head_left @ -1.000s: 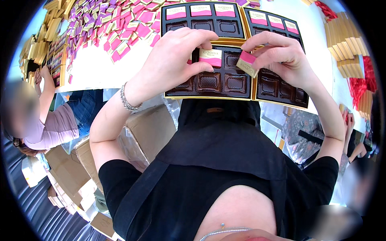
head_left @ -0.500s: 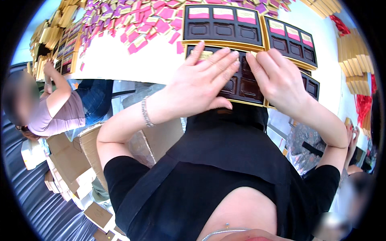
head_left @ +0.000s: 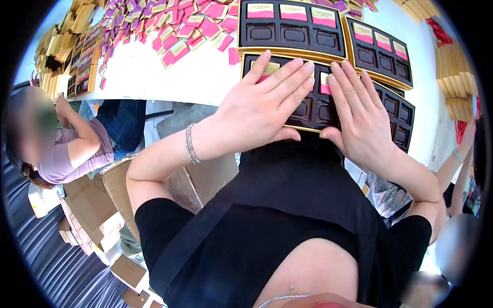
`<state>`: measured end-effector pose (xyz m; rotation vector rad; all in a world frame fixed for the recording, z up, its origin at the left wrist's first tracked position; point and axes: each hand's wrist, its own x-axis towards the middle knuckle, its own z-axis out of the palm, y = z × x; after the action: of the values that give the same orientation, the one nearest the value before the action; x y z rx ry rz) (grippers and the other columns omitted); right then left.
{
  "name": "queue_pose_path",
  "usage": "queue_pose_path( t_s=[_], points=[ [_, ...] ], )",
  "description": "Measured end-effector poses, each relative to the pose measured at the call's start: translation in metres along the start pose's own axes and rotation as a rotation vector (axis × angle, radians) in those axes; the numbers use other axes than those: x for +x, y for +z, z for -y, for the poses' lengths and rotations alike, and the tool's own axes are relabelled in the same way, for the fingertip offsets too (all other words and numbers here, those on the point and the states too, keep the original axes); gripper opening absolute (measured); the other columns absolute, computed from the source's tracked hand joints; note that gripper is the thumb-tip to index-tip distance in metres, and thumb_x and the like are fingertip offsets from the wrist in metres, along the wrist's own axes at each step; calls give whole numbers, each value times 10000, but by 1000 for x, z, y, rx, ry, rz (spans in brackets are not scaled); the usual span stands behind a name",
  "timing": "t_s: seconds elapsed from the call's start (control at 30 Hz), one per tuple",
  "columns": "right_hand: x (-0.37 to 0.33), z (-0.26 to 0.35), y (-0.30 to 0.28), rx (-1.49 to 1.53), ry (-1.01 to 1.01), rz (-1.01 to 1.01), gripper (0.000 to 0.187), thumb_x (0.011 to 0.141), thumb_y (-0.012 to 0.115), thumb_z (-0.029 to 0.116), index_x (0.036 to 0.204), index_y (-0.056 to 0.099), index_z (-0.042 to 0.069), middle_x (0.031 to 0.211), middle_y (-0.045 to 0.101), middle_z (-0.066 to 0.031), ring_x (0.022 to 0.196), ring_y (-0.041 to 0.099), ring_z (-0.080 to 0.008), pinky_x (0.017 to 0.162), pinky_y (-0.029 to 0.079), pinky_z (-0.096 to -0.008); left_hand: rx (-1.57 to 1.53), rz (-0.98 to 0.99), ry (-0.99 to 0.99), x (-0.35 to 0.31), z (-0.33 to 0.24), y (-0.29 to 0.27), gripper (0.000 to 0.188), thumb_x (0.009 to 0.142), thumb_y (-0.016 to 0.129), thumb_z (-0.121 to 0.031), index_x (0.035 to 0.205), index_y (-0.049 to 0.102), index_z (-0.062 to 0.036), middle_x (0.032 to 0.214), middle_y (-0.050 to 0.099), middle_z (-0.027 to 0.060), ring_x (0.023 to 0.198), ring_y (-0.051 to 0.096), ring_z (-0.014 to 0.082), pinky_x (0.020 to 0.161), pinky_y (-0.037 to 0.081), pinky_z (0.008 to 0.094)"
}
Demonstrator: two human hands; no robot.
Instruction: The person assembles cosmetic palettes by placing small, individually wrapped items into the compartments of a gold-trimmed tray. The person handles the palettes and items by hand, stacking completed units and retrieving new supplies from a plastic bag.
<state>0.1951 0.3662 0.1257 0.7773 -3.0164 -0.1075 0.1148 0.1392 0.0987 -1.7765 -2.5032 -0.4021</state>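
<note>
Both hands lie over a dark compartment tray in a gold-edged box [head_left: 314,119] at the table's near edge. Flat over its far left compartments is my left hand [head_left: 267,95], fingers stretched out. Part of a gold-and-pink wrapped chocolate square [head_left: 264,71] shows between its thumb side and fingers. My right hand [head_left: 362,110] rests with fingers extended at the tray's right end, touching another pink-and-gold square [head_left: 324,84]. The near compartments in view hold nothing. A similar box [head_left: 292,51] stands just behind, with three wrapped squares in its far row.
Another part-filled box [head_left: 380,38] sits at the back right, and a further tray [head_left: 398,114] lies beside my right hand. Loose pink and purple squares [head_left: 177,49] spread across the far table. Stacked gold boxes [head_left: 454,72] stand at right. A co-worker [head_left: 77,138] is at left.
My right hand has opened from a pinch to flat, outstretched fingers, and a wrapped square shows at its fingertips in the tray. My left hand stays flat on the tray.
</note>
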Motion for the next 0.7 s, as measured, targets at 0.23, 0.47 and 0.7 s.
queue_pose_path(
  t_s=[0.23,0.47,0.7],
  points=[
    [-3,-4,-6,61,0,60,1074,693,481,725,1375,358,-95,1478,311,-219,1433,188,-347,1149,74,-547,-30,-7,23,1,2,0,915,692,680,-526,1387,406,2,1487,345,164,1409,289,281,1151,131,529],
    [-2,-6,-1,91,-54,66,1041,706,487,694,1396,339,-72,1479,326,-194,1420,238,-323,1151,148,-512,-18,14,22,2,2,-2,921,695,685,-530,1394,400,-3,1491,338,166,1416,277,281,1148,133,537],
    [19,-33,-36,354,-37,-23,705,816,617,510,1285,506,-4,1349,497,-194,1273,463,-342,1063,361,-469,-203,-11,36,2,15,-20,909,720,693,-523,1413,381,-24,1492,336,166,1417,261,308,1146,144,534]
  ],
)
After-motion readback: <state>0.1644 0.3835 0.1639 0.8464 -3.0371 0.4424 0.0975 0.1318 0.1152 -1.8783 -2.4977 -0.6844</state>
